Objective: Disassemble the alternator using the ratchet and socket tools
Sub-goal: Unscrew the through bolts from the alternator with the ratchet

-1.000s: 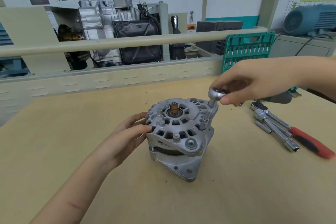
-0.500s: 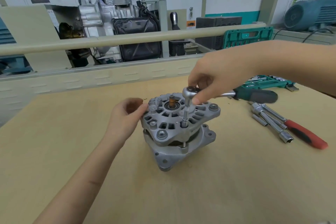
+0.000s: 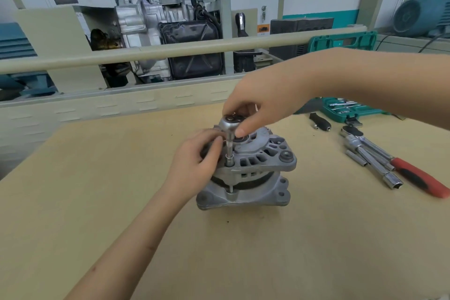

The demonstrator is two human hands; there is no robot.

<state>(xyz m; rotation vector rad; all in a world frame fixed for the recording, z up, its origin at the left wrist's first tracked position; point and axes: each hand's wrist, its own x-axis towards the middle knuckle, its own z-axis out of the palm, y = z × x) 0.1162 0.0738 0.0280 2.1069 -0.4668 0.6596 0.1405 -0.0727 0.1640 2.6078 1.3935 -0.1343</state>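
**Ratchet head on a through-bolt, alternator braced**

Alternator (image 3: 253, 168) stands on the desk (image 3: 97, 202), finned end housing up, directly under both hands. Set on end like this, likely so the long housing bolts point upward and a socket can drop straight on

Right hand (image 3: 265, 102) comes in from the far right, fingers curled down around the ratchet (image 3: 230, 122) head, thumb tip pressed against its near edge. Handle hidden under the palm; cannot tell which way it points. Gripping at the head rather than the handle reads as steadying or spinning a bolt that turns easily, not breaking it loose, a judgement only

Below the head a slim socket (image 3: 229, 153) runs upright to the housing rim just beside the left hand's fingertips. A bolt shank shows in the gap between the two housing halves, directly under the socket

Left hand (image 3: 194, 165) wraps the housing's near-left side, fingers curled onto the rim, touching the casting. Probably there to stop the body rotating with the tool

Well out to the right of the right hand: a red-handled ratchet (image 3: 418, 174) with extension bars and loose sockets, a small black-handled driver (image 3: 320, 123), and an open green tool case (image 3: 350, 111) beyond

Housing halves not yet separated
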